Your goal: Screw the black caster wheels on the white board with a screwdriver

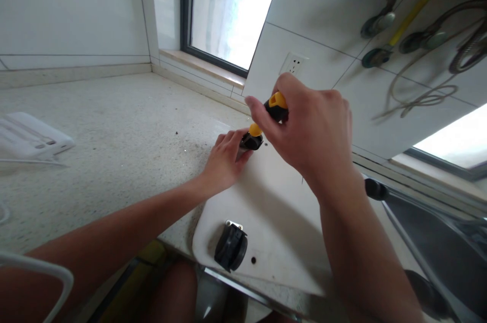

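Observation:
My right hand is wrapped round the black and yellow handle of a screwdriver, and the yellow end of that handle sits right over a black caster. No shaft shows from this angle. My left hand grips this caster from the left side, at the far edge of a white board with rounded corners. Near the board's front left corner another black caster stands on a metal plate with screws. A dark round hole lies to its right.
Further black casters show on the right, beside a dark sink. A white device with a cable rests on the speckled countertop at left. Behind are a wall socket, a window, and hoses with a yellow pipe.

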Demonstrator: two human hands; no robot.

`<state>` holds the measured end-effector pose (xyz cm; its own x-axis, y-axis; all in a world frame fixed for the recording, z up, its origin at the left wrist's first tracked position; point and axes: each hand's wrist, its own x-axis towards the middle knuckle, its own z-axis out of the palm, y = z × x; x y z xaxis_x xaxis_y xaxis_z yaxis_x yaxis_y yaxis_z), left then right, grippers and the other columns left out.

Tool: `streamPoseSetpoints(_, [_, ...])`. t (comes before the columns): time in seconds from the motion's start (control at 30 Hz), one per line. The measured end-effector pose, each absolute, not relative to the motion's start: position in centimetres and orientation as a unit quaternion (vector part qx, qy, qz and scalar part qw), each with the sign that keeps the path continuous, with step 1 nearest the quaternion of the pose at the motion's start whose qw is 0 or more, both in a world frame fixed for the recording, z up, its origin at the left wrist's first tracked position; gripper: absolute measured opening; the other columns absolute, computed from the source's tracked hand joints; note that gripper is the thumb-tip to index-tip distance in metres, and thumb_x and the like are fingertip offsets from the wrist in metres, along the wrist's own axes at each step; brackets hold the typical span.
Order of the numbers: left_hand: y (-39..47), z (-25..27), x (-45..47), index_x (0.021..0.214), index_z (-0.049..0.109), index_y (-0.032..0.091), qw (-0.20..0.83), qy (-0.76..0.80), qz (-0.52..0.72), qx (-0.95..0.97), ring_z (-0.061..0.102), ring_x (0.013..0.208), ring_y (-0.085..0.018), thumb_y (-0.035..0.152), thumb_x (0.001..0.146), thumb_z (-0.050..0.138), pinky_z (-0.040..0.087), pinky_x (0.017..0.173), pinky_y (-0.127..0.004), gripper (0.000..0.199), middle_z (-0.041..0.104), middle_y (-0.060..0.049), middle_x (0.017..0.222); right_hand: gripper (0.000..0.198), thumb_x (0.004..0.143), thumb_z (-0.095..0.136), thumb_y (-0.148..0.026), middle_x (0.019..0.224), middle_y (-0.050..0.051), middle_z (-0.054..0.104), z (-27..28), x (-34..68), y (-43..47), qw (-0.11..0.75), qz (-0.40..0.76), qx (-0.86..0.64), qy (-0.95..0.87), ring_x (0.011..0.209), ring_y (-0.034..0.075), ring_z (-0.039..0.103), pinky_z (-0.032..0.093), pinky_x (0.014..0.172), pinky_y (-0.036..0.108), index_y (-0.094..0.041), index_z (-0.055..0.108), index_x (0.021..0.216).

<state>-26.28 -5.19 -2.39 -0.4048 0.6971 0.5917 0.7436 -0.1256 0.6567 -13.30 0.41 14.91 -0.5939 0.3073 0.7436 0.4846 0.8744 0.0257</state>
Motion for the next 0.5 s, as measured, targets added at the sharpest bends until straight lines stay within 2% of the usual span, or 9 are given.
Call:
streamPoseSetpoints(0.03, [-5.2, -2.3, -26.3, 0.141, 0.064, 0.025, 0.021, -0.662, -0.511, -0.548, 0.068, 0.126, -0.037, 0.022, 0.107, 0.07, 0.055, 0.114, -0.057, 0.034, 0.078, -0.013, 0.136, 0.048, 0.101, 0.064, -0.068, 0.061, -0.002, 0.041, 15.0, -13.2, 0.3, 0.39, -0.114, -0.235, -0.883, 0.062, 0.01, 0.017, 0.02, 0.072, 0.033, -0.023, 0.057, 0.085])
streamPoseSetpoints(0.07, [-5.3, -2.2, -26.3, 0.141, 0.064, 0.024, 0.018, -0.664, -0.508, -0.548, 0.068, 0.125, -0.037, 0.021, 0.107, 0.07, 0.055, 0.114, -0.057, 0.034, 0.079, -0.013, 0.133, 0.049, 0.105, 0.06, -0.07, 0.062, -0.001, 0.043, 15.1, -13.1, 0.2, 0.378, -0.102, -0.232, -0.89, 0.062, 0.011, 0.019, 0.021, 0.073, 0.033, -0.023, 0.059, 0.088])
streamPoseSetpoints(0.1, [-5.3, -2.1, -26.3, 0.141, 0.064, 0.023, 0.015, -0.666, -0.507, -0.547, 0.068, 0.123, -0.037, 0.02, 0.107, 0.069, 0.056, 0.113, -0.057, 0.035, 0.079, -0.013, 0.131, 0.045, 0.109, 0.056, -0.066, 0.067, 0.0, 0.051, 15.3, -12.9, 0.0, 0.356, -0.08, -0.213, -0.906, 0.063, 0.012, 0.027, 0.023, 0.074, 0.033, -0.023, 0.062, 0.095])
streamPoseSetpoints(0.17, [-5.3, -2.0, -26.3, 0.143, 0.064, 0.021, 0.01, -0.67, -0.503, -0.546, 0.068, 0.122, -0.038, 0.018, 0.105, 0.068, 0.056, 0.112, -0.057, 0.038, 0.079, -0.014, 0.131, 0.029, 0.114, 0.05, -0.049, 0.091, 0.005, 0.07, 15.9, -12.4, -0.2, 0.302, -0.026, -0.155, -0.94, 0.074, 0.015, 0.047, 0.033, 0.078, 0.034, -0.023, 0.063, 0.116])
streamPoseSetpoints(0.23, [-5.4, -2.0, -26.2, 0.144, 0.063, 0.021, 0.012, -0.67, -0.501, -0.548, 0.067, 0.124, -0.038, 0.017, 0.104, 0.068, 0.056, 0.112, -0.057, 0.041, 0.078, -0.014, 0.135, 0.024, 0.112, 0.048, -0.035, 0.109, 0.008, 0.074, 16.4, -12.1, -0.2, 0.271, 0.001, -0.134, -0.953, 0.084, 0.017, 0.055, 0.038, 0.082, 0.035, -0.022, 0.06, 0.128])
streamPoseSetpoints(0.3, [-5.3, -2.2, -26.2, 0.146, 0.062, 0.022, 0.017, -0.667, -0.503, -0.549, 0.066, 0.127, -0.038, 0.015, 0.102, 0.068, 0.056, 0.114, -0.058, 0.045, 0.077, -0.014, 0.139, 0.023, 0.111, 0.051, -0.042, 0.097, 0.006, 0.071, 16.5, -12.1, 0.1, 0.287, -0.023, -0.177, -0.941, 0.077, 0.016, 0.049, 0.034, 0.078, 0.035, -0.022, 0.061, 0.118])
streamPoseSetpoints(0.4, [-5.2, -2.3, -26.1, 0.147, 0.062, 0.024, 0.026, -0.668, -0.507, -0.544, 0.066, 0.126, -0.039, 0.013, 0.1, 0.066, 0.056, 0.113, -0.06, 0.048, 0.078, -0.013, 0.14, 0.046, 0.111, 0.052, -0.066, 0.072, 0.002, 0.055, 16.0, -12.7, 0.8, 0.335, -0.075, -0.254, -0.904, 0.065, 0.012, 0.033, 0.025, 0.075, 0.035, -0.023, 0.061, 0.098])
streamPoseSetpoints(0.5, [-5.0, -2.5, -26.2, 0.146, 0.06, 0.022, 0.031, -0.668, -0.511, -0.54, 0.067, 0.125, -0.04, 0.013, 0.1, 0.065, 0.056, 0.112, -0.063, 0.047, 0.077, -0.015, 0.139, 0.044, 0.113, 0.051, -0.064, 0.073, 0.001, 0.058, 15.4, -13.4, 1.2, 0.347, -0.073, -0.254, -0.9, 0.064, 0.012, 0.035, 0.028, 0.075, 0.035, -0.023, 0.064, 0.104])
